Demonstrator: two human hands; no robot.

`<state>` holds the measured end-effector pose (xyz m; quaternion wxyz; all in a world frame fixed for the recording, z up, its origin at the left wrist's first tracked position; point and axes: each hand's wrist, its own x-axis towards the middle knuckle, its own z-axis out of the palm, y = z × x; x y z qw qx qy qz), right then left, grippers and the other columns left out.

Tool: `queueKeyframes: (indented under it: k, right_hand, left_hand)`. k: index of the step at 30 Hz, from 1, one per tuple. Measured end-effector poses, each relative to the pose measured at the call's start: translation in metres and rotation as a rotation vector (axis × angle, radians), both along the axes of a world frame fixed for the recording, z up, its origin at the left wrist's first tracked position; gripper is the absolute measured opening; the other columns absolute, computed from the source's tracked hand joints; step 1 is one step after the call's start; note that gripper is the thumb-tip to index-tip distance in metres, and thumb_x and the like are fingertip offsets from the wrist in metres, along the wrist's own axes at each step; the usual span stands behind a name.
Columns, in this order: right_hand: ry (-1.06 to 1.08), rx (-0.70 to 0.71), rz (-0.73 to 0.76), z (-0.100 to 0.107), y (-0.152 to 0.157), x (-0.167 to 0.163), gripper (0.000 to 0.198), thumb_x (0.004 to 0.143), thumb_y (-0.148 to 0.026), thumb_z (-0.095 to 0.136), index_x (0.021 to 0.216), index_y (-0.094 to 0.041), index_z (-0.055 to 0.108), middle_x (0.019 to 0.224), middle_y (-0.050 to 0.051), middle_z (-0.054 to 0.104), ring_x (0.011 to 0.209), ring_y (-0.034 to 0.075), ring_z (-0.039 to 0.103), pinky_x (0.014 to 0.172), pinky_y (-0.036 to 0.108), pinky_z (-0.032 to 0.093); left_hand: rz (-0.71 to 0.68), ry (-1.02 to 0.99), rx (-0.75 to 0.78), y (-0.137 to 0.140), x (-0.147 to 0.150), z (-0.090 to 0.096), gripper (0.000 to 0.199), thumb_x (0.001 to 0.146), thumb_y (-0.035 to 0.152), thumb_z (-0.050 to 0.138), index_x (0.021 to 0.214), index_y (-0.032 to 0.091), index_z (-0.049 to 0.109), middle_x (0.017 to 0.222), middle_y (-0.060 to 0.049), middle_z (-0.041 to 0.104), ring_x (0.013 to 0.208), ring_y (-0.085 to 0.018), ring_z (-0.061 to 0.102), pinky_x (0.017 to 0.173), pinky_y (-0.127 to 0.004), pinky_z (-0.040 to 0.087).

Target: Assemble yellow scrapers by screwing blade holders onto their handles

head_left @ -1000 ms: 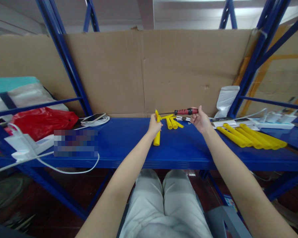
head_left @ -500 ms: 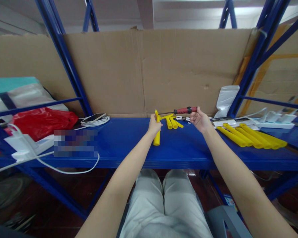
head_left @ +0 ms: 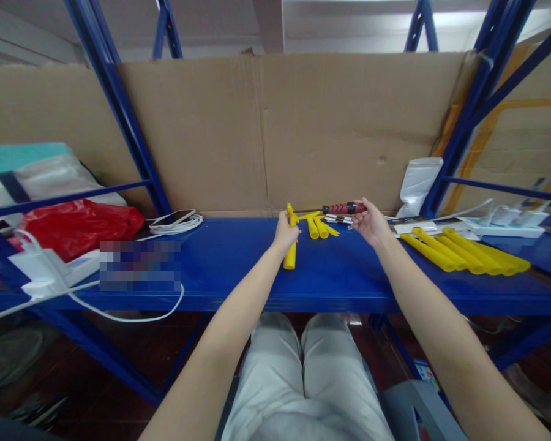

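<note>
My left hand (head_left: 286, 231) is closed around a yellow tube-like piece (head_left: 290, 256), its lower end near the blue shelf top and a narrow tip sticking up past my fingers. In my right hand (head_left: 370, 223) is the butt of a red and black screwdriver (head_left: 342, 208), pinched in the fingertips. Its shaft points left, level, towards the top of the yellow piece; whether the tip touches it is too small to tell. Several more yellow pieces (head_left: 319, 229) lie between my hands. Small black-and-white items (head_left: 338, 218) rest behind them.
Several long yellow tubes (head_left: 468, 254) lie side by side on the right of the blue shelf (head_left: 229, 263). A white power strip (head_left: 505, 228) is behind them. On the left are a phone (head_left: 179, 218), coiled white cable and a red bag (head_left: 82, 226). Cardboard (head_left: 202, 135) stands at the back.
My right fingers have shifted slightly on the screwdriver's butt, and its handle has turned and tilted a little. My left hand and the yellow piece stay in place.
</note>
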<state>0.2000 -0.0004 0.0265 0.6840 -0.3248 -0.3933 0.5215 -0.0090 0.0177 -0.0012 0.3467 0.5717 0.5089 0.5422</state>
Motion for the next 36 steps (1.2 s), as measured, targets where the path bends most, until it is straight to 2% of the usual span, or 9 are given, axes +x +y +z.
queueKeyframes:
  k: [2, 6, 12, 17, 22, 25, 32, 36]
  right_hand:
    - [-0.006, 0.019, 0.008, -0.0005, 0.0001, 0.0001, 0.022, 0.081, -0.044, 0.058, 0.078, -0.022, 0.057, 0.039, -0.008, 0.036, 0.035, 0.007, 0.036, 0.036, 0.018, 0.030]
    - [-0.011, 0.057, 0.015, -0.0012, 0.0000, 0.0001, 0.029, 0.078, -0.051, 0.060, 0.081, -0.023, 0.058, 0.040, -0.008, 0.038, 0.035, 0.006, 0.037, 0.036, 0.018, 0.030]
    - [0.055, 0.053, 0.044, 0.0017, -0.0040, -0.0007, 0.025, 0.083, -0.047, 0.055, 0.085, -0.022, 0.058, 0.048, -0.006, 0.050, 0.041, 0.007, 0.046, 0.040, 0.018, 0.037]
    - [0.056, 0.027, 0.020, 0.0023, -0.0038, -0.0010, 0.026, 0.086, -0.041, 0.053, 0.071, -0.020, 0.052, 0.054, -0.004, 0.055, 0.044, 0.006, 0.049, 0.041, 0.018, 0.039]
    - [0.043, 0.056, 0.020, 0.0005, -0.0016, 0.0005, 0.032, 0.077, -0.047, 0.063, 0.067, -0.021, 0.047, 0.049, -0.007, 0.047, 0.039, 0.005, 0.041, 0.038, 0.018, 0.035]
    - [0.036, 0.061, 0.001, 0.0004, -0.0010, 0.0013, 0.034, 0.073, -0.049, 0.067, 0.067, -0.021, 0.047, 0.051, -0.007, 0.047, 0.039, 0.005, 0.042, 0.038, 0.018, 0.035]
    - [0.023, 0.015, 0.034, 0.0007, -0.0017, 0.0010, 0.036, 0.076, -0.049, 0.063, 0.062, -0.020, 0.046, 0.044, -0.007, 0.040, 0.039, 0.006, 0.040, 0.038, 0.020, 0.033]
    - [0.017, 0.032, 0.055, 0.0009, -0.0028, -0.0004, 0.034, 0.076, -0.055, 0.059, 0.070, -0.022, 0.053, 0.040, -0.008, 0.034, 0.036, 0.007, 0.035, 0.037, 0.020, 0.030]
  left_hand:
    - [0.001, 0.006, 0.000, 0.0010, 0.0001, -0.0008, 0.053, 0.075, -0.003, 0.047, 0.122, 0.022, 0.039, 0.131, -0.010, 0.049, 0.065, -0.008, 0.064, 0.036, -0.012, 0.037]
    - [0.008, 0.006, 0.006, 0.0011, 0.0001, -0.0012, 0.053, 0.075, -0.005, 0.046, 0.120, 0.022, 0.040, 0.127, -0.008, 0.052, 0.062, -0.007, 0.062, 0.035, -0.012, 0.036]
    - [-0.003, 0.002, 0.013, 0.0013, 0.0001, -0.0015, 0.052, 0.075, -0.005, 0.045, 0.119, 0.022, 0.039, 0.126, -0.008, 0.053, 0.060, -0.007, 0.062, 0.034, -0.013, 0.035]
    - [-0.004, 0.005, 0.011, 0.0007, 0.0001, -0.0016, 0.052, 0.074, -0.004, 0.045, 0.119, 0.022, 0.039, 0.129, -0.008, 0.051, 0.064, -0.008, 0.064, 0.034, -0.013, 0.036]
    - [0.000, 0.024, 0.001, -0.0010, 0.0002, -0.0008, 0.051, 0.075, -0.003, 0.046, 0.118, 0.022, 0.038, 0.129, -0.008, 0.051, 0.068, -0.008, 0.064, 0.036, -0.011, 0.036]
    - [-0.005, 0.020, -0.001, -0.0017, 0.0002, -0.0002, 0.050, 0.076, -0.003, 0.045, 0.119, 0.022, 0.038, 0.131, -0.009, 0.049, 0.066, -0.007, 0.064, 0.035, -0.011, 0.036]
    - [-0.002, 0.015, -0.004, -0.0014, -0.0002, 0.0002, 0.053, 0.075, -0.003, 0.045, 0.121, 0.022, 0.037, 0.132, -0.009, 0.049, 0.066, -0.008, 0.064, 0.035, -0.011, 0.036]
    - [-0.009, 0.005, 0.007, -0.0004, 0.0006, -0.0006, 0.053, 0.075, -0.003, 0.045, 0.121, 0.022, 0.039, 0.130, -0.009, 0.051, 0.066, -0.009, 0.064, 0.035, -0.012, 0.035]
